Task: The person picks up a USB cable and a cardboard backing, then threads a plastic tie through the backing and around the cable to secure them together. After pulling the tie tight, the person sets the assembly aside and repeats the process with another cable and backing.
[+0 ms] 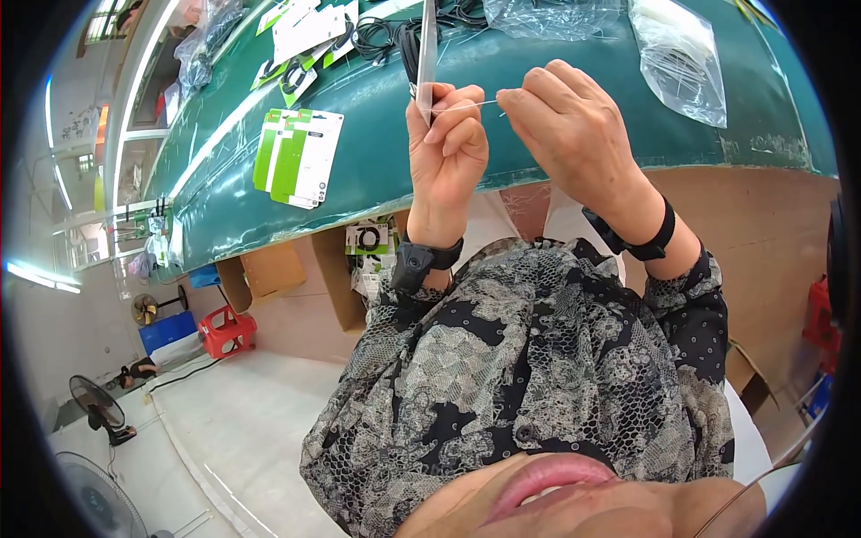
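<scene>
My left hand [446, 152] holds a thin card [428, 63] upright, turned nearly edge-on, between thumb and fingers. A coiled black cable [408, 56] hangs against the card's left side. From the card a thin whitish plastic strand [471, 106] runs across to my right hand [574, 125], which pinches its other end with thumb and forefinger. Both hands are above the near edge of the green table. Where the strand meets the card is partly hidden by my left fingers.
Several green-and-white cards [314, 161] lie overlapped on the green table [224, 211], left of my hands. Carded cables [300, 76] and loose black cables [377, 38] are farther back. A clear bag of thin strands [677, 67] lies right. Below, an open carton [336, 282] contains carded cables.
</scene>
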Tool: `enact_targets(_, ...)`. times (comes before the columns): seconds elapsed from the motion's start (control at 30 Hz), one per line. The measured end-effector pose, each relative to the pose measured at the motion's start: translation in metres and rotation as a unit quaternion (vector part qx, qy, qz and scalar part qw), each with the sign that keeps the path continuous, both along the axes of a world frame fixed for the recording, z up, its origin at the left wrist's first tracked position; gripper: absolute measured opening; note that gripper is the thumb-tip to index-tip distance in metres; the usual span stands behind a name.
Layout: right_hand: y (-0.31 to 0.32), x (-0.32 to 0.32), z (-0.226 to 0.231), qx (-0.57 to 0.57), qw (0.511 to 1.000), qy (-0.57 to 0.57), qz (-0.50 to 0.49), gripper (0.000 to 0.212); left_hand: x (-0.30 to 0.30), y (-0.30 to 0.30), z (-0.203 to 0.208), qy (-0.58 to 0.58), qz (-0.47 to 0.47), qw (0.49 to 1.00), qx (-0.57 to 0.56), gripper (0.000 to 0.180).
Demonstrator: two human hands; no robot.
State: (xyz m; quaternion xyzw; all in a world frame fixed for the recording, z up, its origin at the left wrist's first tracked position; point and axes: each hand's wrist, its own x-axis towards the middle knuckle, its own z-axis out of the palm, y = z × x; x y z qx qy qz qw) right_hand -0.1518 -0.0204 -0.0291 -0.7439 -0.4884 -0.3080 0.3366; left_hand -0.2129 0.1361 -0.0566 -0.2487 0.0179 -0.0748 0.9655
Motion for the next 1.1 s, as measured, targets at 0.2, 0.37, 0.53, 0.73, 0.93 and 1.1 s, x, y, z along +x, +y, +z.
enact_targets(0.2,0.002,0.003,0.000,-0.002,1.000,0.000,-0.007,0.016,-0.001,0.001,-0.001,-0.024,-0.001,0.999,0.048,0.018)
enact_targets(0.37,-0.001,0.006,-0.002,0.013,1.000,-0.004,0.000,0.015,0.003,-0.003,-0.001,-0.019,-0.003,0.998,0.053,0.019)
enact_targets(0.53,-0.005,0.004,0.000,-0.002,1.000,0.014,0.010,0.015,0.005,-0.008,-0.004,-0.008,0.011,0.997,0.069,0.018)
enact_targets(0.73,0.010,0.001,-0.013,0.055,0.995,0.087,0.015,0.007,0.009,-0.022,-0.010,0.020,0.088,0.926,0.367,0.024)
enact_targets(0.93,-0.004,0.014,-0.068,0.176,0.914,0.360,0.059,0.018,0.015,-0.023,-0.022,-0.023,0.117,0.835,0.536,0.027)
enact_targets(1.1,-0.041,0.007,-0.055,-0.040,0.968,0.202,-0.145,0.025,0.020,-0.024,-0.016,0.022,0.258,0.727,0.636,0.028)
